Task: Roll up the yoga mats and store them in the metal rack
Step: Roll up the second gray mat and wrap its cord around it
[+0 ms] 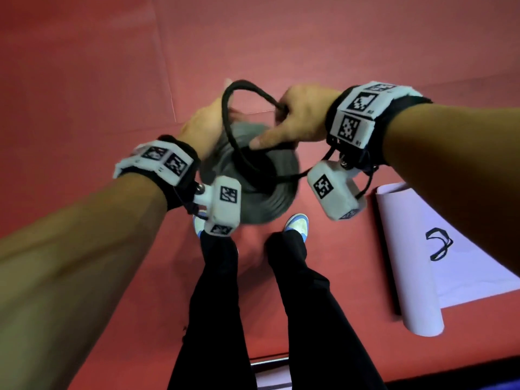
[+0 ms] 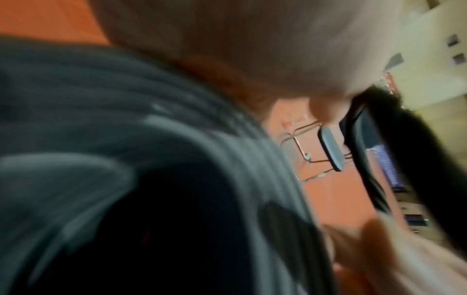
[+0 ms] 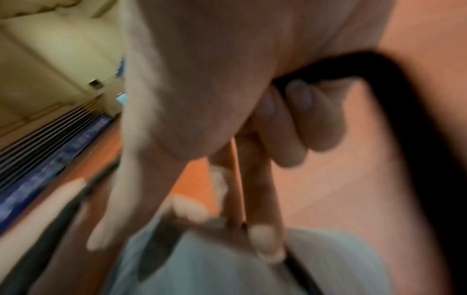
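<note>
A rolled grey yoga mat [image 1: 261, 198] hangs in front of me above my feet, its spiral end facing up at me. A black strap [image 1: 225, 116] circles the roll near that end and arcs up in a loop. My right hand [image 1: 298, 116] grips the strap in its curled fingers [image 3: 316, 119], and one straight finger touches the mat's end. The strap crosses my left hand [image 1: 205, 122], which appears to hold it beside the roll. That hand's fingers are blurred. The left wrist view shows the grey roll [image 2: 126, 119] and the strap [image 2: 366, 159] close up.
A pale lilac mat [image 1: 408, 263], partly rolled, lies on the red floor [image 1: 84, 80] to my right with a second black strap [image 1: 439, 243] on it. A metal bar [image 1: 267, 361] shows at the floor's near edge. A thin wire frame [image 2: 303, 155] stands on the floor farther off.
</note>
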`<control>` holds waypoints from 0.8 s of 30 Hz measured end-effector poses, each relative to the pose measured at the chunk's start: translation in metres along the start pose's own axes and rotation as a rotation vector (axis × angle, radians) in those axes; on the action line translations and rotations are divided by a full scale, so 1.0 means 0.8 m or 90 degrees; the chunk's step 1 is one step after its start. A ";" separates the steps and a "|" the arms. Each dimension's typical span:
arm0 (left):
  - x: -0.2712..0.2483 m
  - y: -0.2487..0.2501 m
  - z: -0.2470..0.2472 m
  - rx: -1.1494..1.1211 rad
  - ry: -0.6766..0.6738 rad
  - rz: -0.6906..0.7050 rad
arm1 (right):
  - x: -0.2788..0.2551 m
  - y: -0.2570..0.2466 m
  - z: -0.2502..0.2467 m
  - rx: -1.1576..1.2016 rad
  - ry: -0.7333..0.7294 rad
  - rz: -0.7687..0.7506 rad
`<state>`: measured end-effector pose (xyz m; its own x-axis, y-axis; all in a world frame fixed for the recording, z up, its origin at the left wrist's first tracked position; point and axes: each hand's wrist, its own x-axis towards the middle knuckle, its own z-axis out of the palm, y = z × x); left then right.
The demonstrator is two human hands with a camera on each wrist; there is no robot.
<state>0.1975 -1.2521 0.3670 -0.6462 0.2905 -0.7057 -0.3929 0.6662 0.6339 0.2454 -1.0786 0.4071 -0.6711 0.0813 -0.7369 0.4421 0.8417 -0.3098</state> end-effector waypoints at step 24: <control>0.191 -0.282 0.146 0.481 -0.176 -0.290 | 0.191 0.120 0.297 0.481 0.064 0.266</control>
<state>0.2638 -1.2777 0.0791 -0.3163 -0.0203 -0.9484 0.0229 0.9993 -0.0290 0.3263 -1.1121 0.1220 -0.3999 0.3814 -0.8334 0.9165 0.1562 -0.3683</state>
